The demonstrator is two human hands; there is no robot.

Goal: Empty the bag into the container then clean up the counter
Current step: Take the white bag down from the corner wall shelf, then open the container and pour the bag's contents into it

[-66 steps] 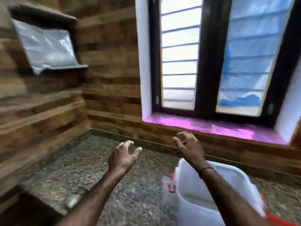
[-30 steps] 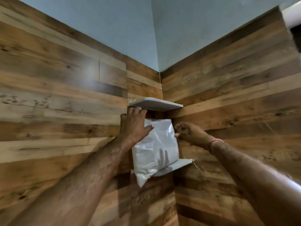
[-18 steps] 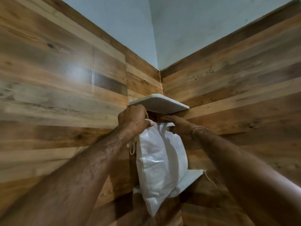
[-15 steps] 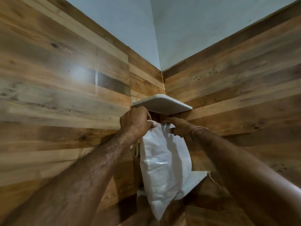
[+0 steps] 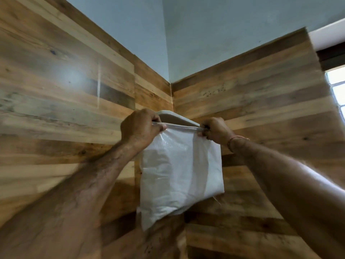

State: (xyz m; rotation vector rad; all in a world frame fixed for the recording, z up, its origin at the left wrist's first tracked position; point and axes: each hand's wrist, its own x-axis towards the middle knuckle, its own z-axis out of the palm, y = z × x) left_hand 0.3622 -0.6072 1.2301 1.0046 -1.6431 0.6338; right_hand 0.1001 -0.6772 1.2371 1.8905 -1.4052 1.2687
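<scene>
A full white woven bag [image 5: 179,172] hangs in the air in front of the wall corner. My left hand [image 5: 139,128] grips its top left corner and my right hand [image 5: 214,130] grips its top right corner, so the top edge is stretched taut between them. The bag's lower part bulges and sags toward its bottom left. Behind the top edge shows the underside of the upper corner shelf [image 5: 173,117]. The container and the counter are out of view.
Wood-plank walls [image 5: 74,109] meet in the corner behind the bag, with pale painted wall [image 5: 205,34] above. A window edge [image 5: 337,94] shows at the far right. The lower shelf is hidden behind the bag.
Both hands took the bag by its top corners and lifted it off the lower corner shelf toward me. It now hangs free, and my view has risen a little.
</scene>
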